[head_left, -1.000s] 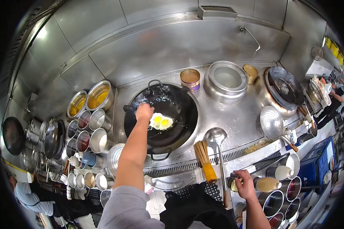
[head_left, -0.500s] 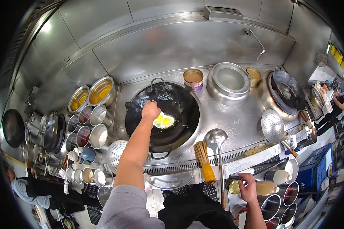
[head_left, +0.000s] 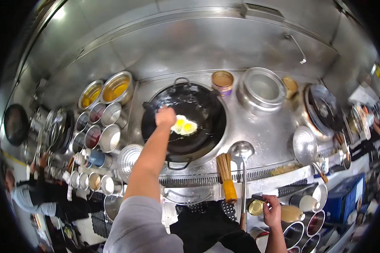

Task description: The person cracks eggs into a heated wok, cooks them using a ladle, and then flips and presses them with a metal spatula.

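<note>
My left hand point(head_left: 166, 117) is closed and held over the left part of the black wok point(head_left: 207, 139). Its fingers are blurred, and I cannot make out what is in them. Just to its right, two fried eggs point(head_left: 184, 126) with yellow yolks lie joined in the wok. My right hand point(head_left: 272, 209) is low on the right, its fingers closed around a short dark handle point(head_left: 258, 197); what the handle belongs to is unclear. Beside that hand are an opened tin point(head_left: 256, 207) and a bottle of tan liquid point(head_left: 292, 213).
A bamboo brush point(head_left: 227, 179) and a ladle point(head_left: 241, 149) lie at the stove's front edge. A large metal pot point(head_left: 264, 90) and a tin can point(head_left: 222, 83) stand behind. Bowls of yellow liquid point(head_left: 117, 87) and several metal cups are left. Another person point(head_left: 42, 202) stands far left.
The whole view has shifted slightly. My left hand stays over the wok beside the eggs, still closed. My right hand keeps its place by the tin, fingers still on the dark handle.
</note>
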Available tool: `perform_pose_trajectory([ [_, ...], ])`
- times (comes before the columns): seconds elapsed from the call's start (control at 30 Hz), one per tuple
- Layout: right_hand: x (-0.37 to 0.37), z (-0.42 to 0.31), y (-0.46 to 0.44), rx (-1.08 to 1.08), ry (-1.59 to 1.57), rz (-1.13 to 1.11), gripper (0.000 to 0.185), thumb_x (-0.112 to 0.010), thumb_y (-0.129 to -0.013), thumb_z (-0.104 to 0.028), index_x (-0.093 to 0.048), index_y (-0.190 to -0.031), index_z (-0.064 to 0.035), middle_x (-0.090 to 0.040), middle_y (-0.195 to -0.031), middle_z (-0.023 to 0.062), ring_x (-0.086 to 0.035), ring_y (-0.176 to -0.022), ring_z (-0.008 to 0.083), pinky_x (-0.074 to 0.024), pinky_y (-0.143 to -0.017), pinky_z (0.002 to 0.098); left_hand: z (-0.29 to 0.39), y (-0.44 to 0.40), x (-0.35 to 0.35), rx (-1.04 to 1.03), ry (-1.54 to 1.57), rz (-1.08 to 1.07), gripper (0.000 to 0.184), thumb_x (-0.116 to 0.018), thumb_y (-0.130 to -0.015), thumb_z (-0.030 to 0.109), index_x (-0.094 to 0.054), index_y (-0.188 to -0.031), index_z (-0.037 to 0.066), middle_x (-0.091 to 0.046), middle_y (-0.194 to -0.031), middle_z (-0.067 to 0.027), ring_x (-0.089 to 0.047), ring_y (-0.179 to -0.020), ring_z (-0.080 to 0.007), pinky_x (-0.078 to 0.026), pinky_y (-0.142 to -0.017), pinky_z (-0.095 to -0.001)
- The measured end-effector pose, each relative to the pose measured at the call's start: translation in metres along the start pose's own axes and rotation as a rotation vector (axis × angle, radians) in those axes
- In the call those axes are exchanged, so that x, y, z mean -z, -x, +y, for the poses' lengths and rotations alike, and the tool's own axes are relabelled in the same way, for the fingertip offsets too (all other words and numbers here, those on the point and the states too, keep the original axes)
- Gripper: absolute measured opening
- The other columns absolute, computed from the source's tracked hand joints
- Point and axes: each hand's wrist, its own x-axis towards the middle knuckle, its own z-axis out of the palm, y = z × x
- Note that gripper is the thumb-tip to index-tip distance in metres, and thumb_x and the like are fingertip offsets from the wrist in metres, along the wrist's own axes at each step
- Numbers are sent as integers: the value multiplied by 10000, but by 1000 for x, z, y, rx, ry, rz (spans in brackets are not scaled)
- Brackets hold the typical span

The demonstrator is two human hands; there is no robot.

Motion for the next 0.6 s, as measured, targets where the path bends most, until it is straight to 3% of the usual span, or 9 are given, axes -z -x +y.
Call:
perform_pose_trajectory([
  [0.03,-3,-8,-1,-66,-47,-23,318,-550,-841,-6,-674,-1134,-15,-641,-1018,178,-625,-901,332,-505,-829,404,4,5,-8,3,-23,5,300,-572,-938,224,-754,-1143,104,-632,-1318,-115,-579,-1260,-334,-499,-975,-484],
  [0.07,-7,-2,-2,-15,-30,-40,309,-561,-844,-20,-673,-1132,-12,-639,-1013,172,-626,-886,317,-513,-790,391,11,11,-13,13,-47,12,298,-578,-936,232,-758,-1139,110,-640,-1312,-105,-581,-1260,-313,-489,-956,-498],
  [0.17,-18,-15,-8,7,-34,-77,289,-574,-866,-39,-677,-1135,-21,-640,-1009,155,-630,-853,266,-521,-703,361,44,52,12,146,-116,-214,727,-752,-795,530,-612,-1405,159,-544,-1429,-88,-515,-1309,-317,-394,-969,-510],
  [0.27,-20,-17,-12,20,-61,-89,302,-556,-888,-14,-659,-1171,-1,-639,-1017,132,-607,-854,218,-483,-727,323,47,71,29,47,238,-92,726,-778,-765,552,-646,-1302,82,-577,-1362,-122,-542,-1300,-308,-450,-999,-522],
  [0.33,-20,-24,-14,4,-34,-93,301,-553,-893,-10,-653,-1177,7,-640,-1020,128,-599,-862,208,-473,-734,318,34,59,7,-148,133,3,511,-735,-842,405,-671,-1253,107,-576,-1334,-121,-533,-1292,-317,-447,-1016,-507],
  [0.37,-22,-28,-15,-2,-24,-95,301,-551,-896,-8,-650,-1179,11,-641,-1022,127,-595,-866,202,-468,-737,315,25,64,1,-144,145,30,499,-680,-878,275,-613,-1356,148,-560,-1367,-123,-516,-1288,-324,-431,-1039,-515],
  [0.5,-33,-31,-24,81,1,-111,289,-550,-910,-16,-655,-1179,2,-650,-1019,123,-596,-865,204,-461,-712,319,-23,109,28,-116,422,213,746,-700,-847,218,-410,-1532,174,-522,-1413,-142,-513,-1266,-372,-428,-1042,-530],
  [0.57,-40,-45,-29,85,18,-110,287,-550,-914,-28,-658,-1179,-8,-651,-1012,121,-600,-856,209,-458,-694,321,-67,146,62,-87,549,400,591,-635,-910,272,-484,-1468,152,-548,-1358,-128,-533,-1236,-372,-457,-1001,-531],
  [0.6,-42,-52,-30,81,28,-107,286,-550,-916,-34,-660,-1179,-12,-652,-1008,120,-601,-851,212,-456,-686,323,-98,154,56,-137,640,598,566,-668,-885,251,-526,-1420,134,-586,-1286,-154,-564,-1164,-402,-475,-979,-509],
])
